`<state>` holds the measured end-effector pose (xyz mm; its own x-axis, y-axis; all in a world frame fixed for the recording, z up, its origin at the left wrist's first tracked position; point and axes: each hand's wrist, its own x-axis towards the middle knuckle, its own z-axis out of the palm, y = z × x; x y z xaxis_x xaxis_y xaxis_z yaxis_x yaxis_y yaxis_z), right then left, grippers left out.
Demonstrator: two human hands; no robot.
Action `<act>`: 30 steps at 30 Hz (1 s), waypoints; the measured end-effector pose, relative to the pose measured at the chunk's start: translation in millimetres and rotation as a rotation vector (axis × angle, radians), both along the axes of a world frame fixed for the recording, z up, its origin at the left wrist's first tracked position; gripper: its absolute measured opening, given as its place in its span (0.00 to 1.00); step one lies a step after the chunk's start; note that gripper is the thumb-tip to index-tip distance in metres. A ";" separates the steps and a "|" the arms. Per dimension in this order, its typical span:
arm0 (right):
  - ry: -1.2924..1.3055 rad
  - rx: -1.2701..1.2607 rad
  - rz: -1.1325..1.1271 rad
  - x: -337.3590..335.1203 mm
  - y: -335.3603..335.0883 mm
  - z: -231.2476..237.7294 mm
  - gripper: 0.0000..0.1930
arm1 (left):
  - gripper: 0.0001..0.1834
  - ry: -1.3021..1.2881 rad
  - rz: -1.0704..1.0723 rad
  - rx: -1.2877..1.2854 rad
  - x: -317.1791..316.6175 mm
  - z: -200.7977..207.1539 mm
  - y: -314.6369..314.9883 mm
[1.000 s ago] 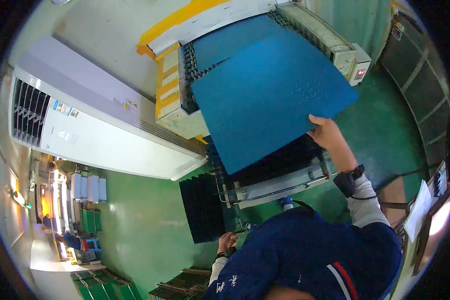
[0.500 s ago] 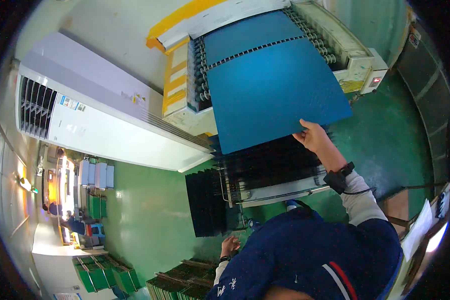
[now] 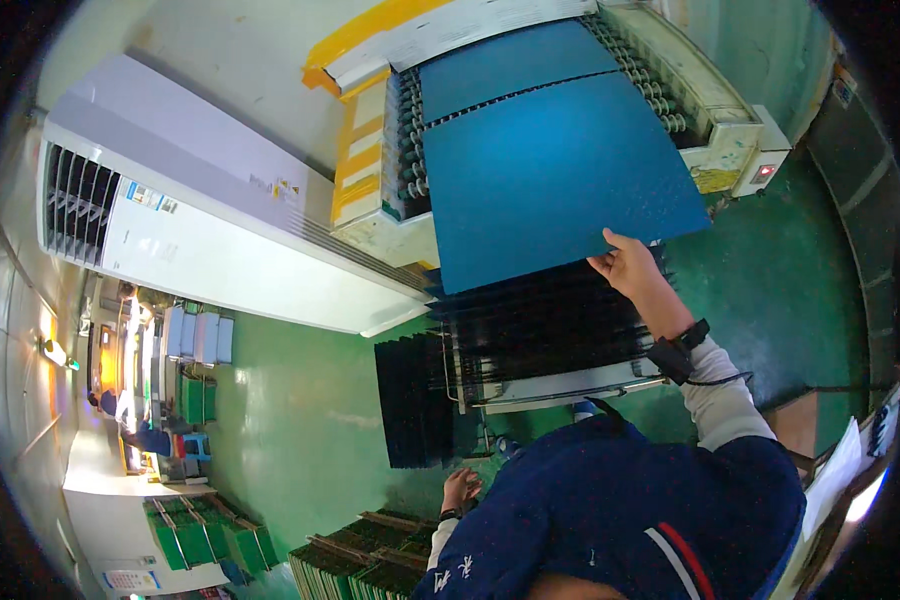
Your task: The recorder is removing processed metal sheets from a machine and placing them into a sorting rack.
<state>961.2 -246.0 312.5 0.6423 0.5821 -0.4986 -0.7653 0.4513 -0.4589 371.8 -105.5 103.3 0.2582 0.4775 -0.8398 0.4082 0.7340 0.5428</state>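
Pinches blue panel [image 3: 560, 180] at near edge with right hand [image 3: 630, 266]; cannot tell closure of left hand [image 3: 459, 487].

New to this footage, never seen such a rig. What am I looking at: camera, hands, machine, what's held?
There's no robot: someone works bare-handed. The view is from the left one of two head-worn fisheye cameras looking down, so straight edges bend toward the rim.

Ahead is a pale machine with rows of rollers along both sides. A farther blue sheet lies between them. The right hand has its grip on the near edge of a nearer blue sheet, whose far part reaches over the machine.

Below that stand many thin dark sheets, packed side by side. The left hand hangs low; I see nothing in it.
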 end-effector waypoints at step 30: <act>-0.028 0.014 -0.043 26.7 26.9 0.9 0.12 | 0.18 0.063 0.124 -0.073 -1.3 -1.7 -15.4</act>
<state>988.0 -219.0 313.5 0.6806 0.5604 -0.4721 -0.7319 0.4902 -0.4733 370.5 -120.9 101.5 0.1467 0.4399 -0.8860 0.3431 0.8175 0.4626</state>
